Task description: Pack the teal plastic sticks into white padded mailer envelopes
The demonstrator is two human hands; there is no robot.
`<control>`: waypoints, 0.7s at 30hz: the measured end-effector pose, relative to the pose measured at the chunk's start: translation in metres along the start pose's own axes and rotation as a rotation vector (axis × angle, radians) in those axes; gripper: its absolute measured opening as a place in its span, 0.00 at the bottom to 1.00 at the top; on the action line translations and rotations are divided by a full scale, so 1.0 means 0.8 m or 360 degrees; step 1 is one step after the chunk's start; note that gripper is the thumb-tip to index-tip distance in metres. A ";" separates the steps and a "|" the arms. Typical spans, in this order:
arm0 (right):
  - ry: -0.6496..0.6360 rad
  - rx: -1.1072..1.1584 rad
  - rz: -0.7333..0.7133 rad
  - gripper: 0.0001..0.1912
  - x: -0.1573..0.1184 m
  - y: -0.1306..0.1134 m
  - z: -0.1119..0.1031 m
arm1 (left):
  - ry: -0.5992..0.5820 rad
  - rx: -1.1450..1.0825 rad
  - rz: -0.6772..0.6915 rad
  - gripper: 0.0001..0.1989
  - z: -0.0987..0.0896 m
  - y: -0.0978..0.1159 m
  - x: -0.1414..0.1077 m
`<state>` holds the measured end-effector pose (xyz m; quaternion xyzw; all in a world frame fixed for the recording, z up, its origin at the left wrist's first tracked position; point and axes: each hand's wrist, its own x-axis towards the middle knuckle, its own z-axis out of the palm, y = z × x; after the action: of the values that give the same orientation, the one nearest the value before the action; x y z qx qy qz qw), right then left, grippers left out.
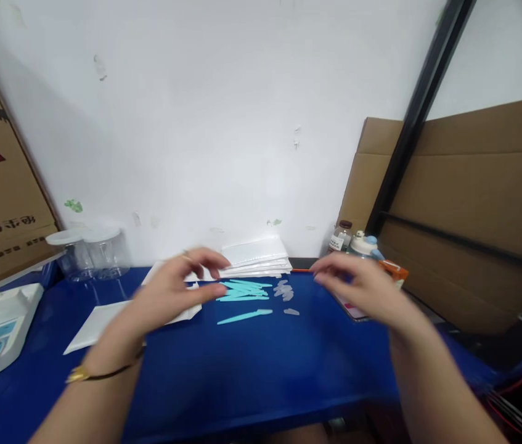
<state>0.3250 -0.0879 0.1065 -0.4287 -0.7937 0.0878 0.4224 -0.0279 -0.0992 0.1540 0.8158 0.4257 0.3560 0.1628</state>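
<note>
My left hand (175, 290) hovers above the left end of a pile of turquoise eyebrow razors (244, 291), fingers and thumb apart, nothing visible between them. One more razor (245, 316) lies alone in front of the pile. To the right of these are a small heap of translucent blade covers (283, 290) and a single cover (291, 312). My right hand (357, 277) is raised farther right, open, with a gap between thumb and fingers. A stack of white padded envelopes (256, 256) rests against the wall; other white envelopes (97, 324) lie partly behind my left hand and forearm.
Two clear lidded jars (103, 253) and a white power strip (2, 333) stand at the left. A brown-capped bottle (341, 236), a pale-lidded bottle (363, 245) and an orange box (394, 271) are behind my right hand. Cardboard (473, 216) flanks the blue table (261, 370).
</note>
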 end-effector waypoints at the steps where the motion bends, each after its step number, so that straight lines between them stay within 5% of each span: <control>1: -0.0188 -0.0062 0.0018 0.06 0.004 0.004 0.011 | -0.0223 0.0024 -0.0003 0.17 0.025 -0.010 0.012; 4: -0.0672 -0.0338 0.0162 0.10 0.004 0.026 0.061 | -0.0439 0.0300 -0.0151 0.14 0.107 -0.058 0.039; 8: -0.0702 -0.0610 0.0255 0.08 0.001 0.055 0.118 | -0.0486 0.0657 -0.0178 0.12 0.168 -0.115 0.048; 11: -0.0677 -0.0619 0.0236 0.07 0.013 0.062 0.135 | -0.0487 0.0680 -0.0223 0.08 0.177 -0.131 0.047; 16: -0.0695 0.0012 0.0350 0.07 0.043 0.067 0.147 | -0.0466 0.0456 -0.0351 0.05 0.179 -0.141 0.044; 21: -0.0614 0.0185 0.0498 0.07 0.036 0.083 0.160 | -0.0448 0.0339 -0.0363 0.05 0.181 -0.145 0.041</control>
<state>0.2618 0.0033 0.0105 -0.4965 -0.7774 0.2779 0.2683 0.0222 0.0006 0.0020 0.8167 0.5235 0.1708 0.1725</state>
